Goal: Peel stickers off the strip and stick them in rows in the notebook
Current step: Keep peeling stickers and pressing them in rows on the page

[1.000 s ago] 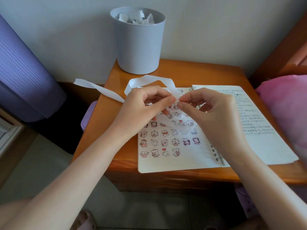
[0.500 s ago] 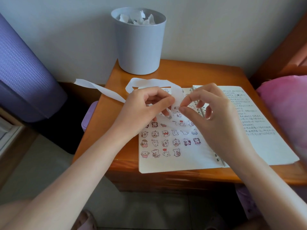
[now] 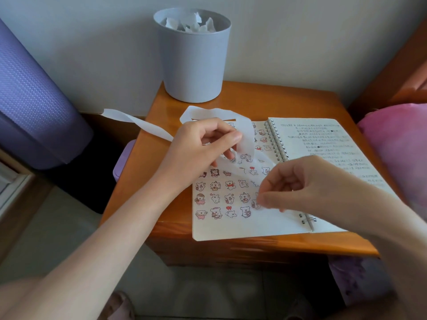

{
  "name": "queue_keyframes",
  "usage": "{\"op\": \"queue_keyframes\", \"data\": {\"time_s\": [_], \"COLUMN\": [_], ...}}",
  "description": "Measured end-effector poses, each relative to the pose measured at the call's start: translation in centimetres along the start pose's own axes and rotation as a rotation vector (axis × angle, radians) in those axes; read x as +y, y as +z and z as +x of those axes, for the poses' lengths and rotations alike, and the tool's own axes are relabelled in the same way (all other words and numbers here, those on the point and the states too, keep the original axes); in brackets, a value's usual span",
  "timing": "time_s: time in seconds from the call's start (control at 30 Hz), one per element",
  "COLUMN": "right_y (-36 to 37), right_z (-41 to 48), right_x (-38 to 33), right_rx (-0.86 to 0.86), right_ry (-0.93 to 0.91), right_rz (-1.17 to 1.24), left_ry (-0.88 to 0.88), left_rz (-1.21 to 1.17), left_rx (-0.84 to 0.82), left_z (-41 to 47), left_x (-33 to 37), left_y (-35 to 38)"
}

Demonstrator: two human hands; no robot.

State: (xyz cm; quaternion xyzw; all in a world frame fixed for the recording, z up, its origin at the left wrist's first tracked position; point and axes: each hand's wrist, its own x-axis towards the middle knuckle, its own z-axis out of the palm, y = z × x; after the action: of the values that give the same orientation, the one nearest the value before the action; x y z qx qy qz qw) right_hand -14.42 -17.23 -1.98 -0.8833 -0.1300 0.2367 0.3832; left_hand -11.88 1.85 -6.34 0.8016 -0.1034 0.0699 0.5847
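Where the right hand (image 3: pixel 300 188) blurs at its curled fingertips, it pinches a small sticker (image 3: pixel 255 204), half hidden, at the left page of the spiral-bound notebook (image 3: pixel 231 227), beside rows of cartoon bear stickers (image 3: pixel 230 184). Farther on, the left hand (image 3: pixel 203 148) grips the smooth white strip (image 3: pixel 246 135) between thumb and bent fingers; the strip loops and trails off the varnished wooden table (image 3: pixel 242 98). Handwriting on the right page is too small to read. Behind stands a matte grey bin (image 3: pixel 194 65) of crumpled paper.

Two hands are working: left hand (image 3: pixel 198 146), right hand (image 3: pixel 298 183). One notebook (image 3: pixel 242 227), one strip (image 3: pixel 138 122), one loose sticker (image 3: pixel 255 204), one bin (image 3: pixel 194 61) and one table (image 3: pixel 254 98) are showing.
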Motion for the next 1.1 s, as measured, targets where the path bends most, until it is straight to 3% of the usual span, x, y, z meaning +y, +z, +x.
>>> {"op": "queue_keyframes", "data": {"time_s": [1.1], "right_y": [0.91], "right_z": [0.15], "right_x": [0.68], "right_rx": [0.083], "right_ry": [0.043], "right_rz": [-0.226], "left_ry": [-0.004], "left_rz": [0.003], "left_rx": [-0.012], "left_z": [-0.03], "left_x": [0.09], "left_y": [-0.02]}}
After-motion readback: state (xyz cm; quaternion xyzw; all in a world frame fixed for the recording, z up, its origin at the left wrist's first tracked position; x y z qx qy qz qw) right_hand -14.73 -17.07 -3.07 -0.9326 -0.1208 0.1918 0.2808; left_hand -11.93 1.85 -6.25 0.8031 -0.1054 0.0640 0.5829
